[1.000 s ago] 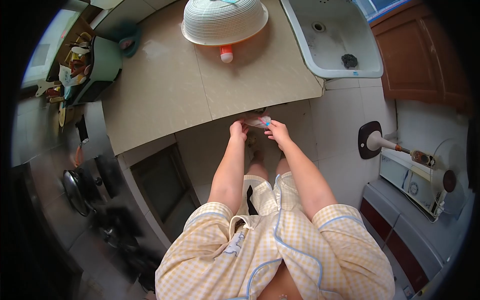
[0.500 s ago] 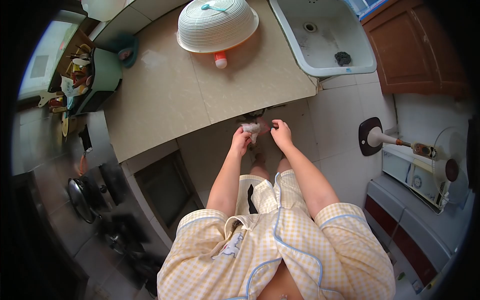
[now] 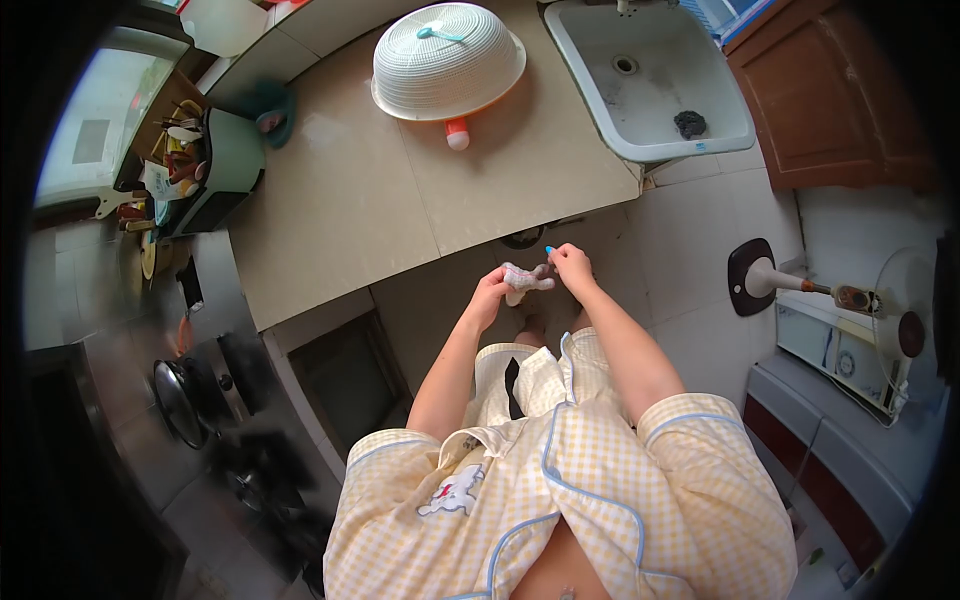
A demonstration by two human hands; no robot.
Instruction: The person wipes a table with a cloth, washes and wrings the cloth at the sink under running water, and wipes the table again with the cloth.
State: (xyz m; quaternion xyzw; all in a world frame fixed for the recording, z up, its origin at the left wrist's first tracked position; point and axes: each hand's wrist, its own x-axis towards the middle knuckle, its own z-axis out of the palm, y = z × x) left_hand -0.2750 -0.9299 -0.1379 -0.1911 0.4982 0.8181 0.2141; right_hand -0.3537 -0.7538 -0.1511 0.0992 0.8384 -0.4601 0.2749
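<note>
My left hand (image 3: 487, 297) is closed on a crumpled white-and-pink bundle (image 3: 524, 278), which looks like a thin bag or cloth; its exact kind cannot be made out. Close by on the right, my right hand (image 3: 573, 268) is pinched, with a small bright blue item (image 3: 549, 250) at its fingertips, too small to name. Part of the bundle points toward the right fingers; whether they touch is unclear. Both hands are in front of my body, just off the counter's front edge and above the floor.
On the tiled counter (image 3: 340, 225) stands a white domed basket (image 3: 450, 65) with a red-and-white item (image 3: 457, 134) under its rim. A sink (image 3: 590, 95) holds a dark scrubber (image 3: 689, 124). A fan (image 3: 905, 320) stands right; a utensil holder (image 3: 215, 170) and pan (image 3: 180, 402) are left.
The bundle has turned and spread out sideways toward my right hand. A blue item now shows at my right fingertips. The whole view has shifted slightly.
</note>
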